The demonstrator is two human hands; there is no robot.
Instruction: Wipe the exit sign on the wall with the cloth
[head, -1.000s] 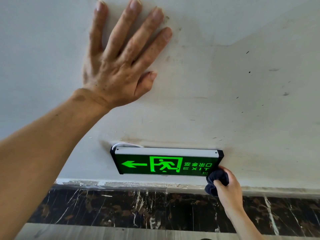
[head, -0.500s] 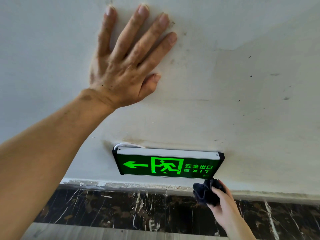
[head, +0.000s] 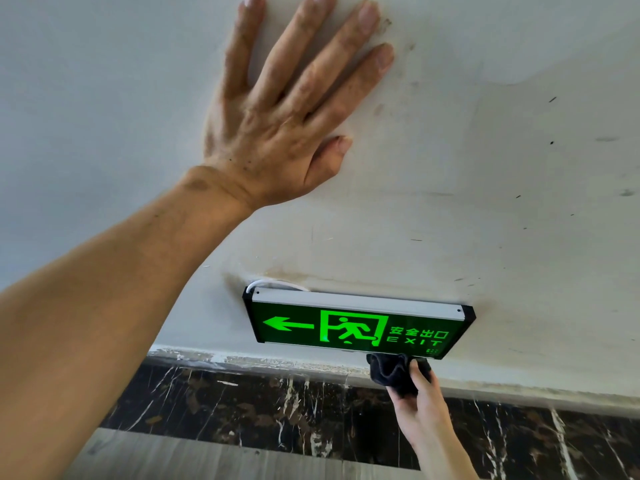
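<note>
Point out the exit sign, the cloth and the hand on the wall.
exit sign point(head: 356, 329): head view, green face at the running figure.
cloth point(head: 389, 370): head view, bunched dark middle.
left hand point(head: 277, 133): head view, back of the hand.

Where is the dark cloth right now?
The dark cloth is low and right of centre, bunched in the right hand and pressed to the bottom edge of the exit sign.

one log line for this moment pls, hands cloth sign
left hand: flat on wall, open | right hand: grips dark cloth | cloth: at bottom edge of exit sign, right part | sign: lit
</note>
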